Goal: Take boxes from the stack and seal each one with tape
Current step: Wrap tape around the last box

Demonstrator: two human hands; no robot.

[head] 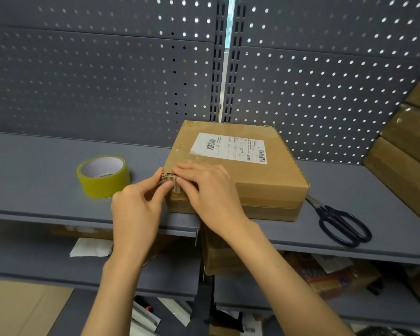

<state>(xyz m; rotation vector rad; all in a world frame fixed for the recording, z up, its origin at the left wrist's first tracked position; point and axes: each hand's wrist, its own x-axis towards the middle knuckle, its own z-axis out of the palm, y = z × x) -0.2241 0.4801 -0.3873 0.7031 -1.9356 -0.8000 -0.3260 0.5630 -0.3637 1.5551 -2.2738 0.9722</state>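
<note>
I see one box [238, 170] on the shelf [34, 166], left hand [134, 209] pinching its torn corner, right hand [209, 190] pressing flat beside it, one tape roll [103, 177] left, one scissors [337, 219] right.

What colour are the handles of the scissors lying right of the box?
Dark navy blue, with bare metal blades; the steel scissors show clearly in the head view.

A flat brown cardboard box [238, 173] with a white shipping label [229, 147] on top lies closed on the grey shelf [46, 170], a yellowish tape roll [103, 177] standing left of it and stacked brown boxes [407, 151] at its right.
</note>
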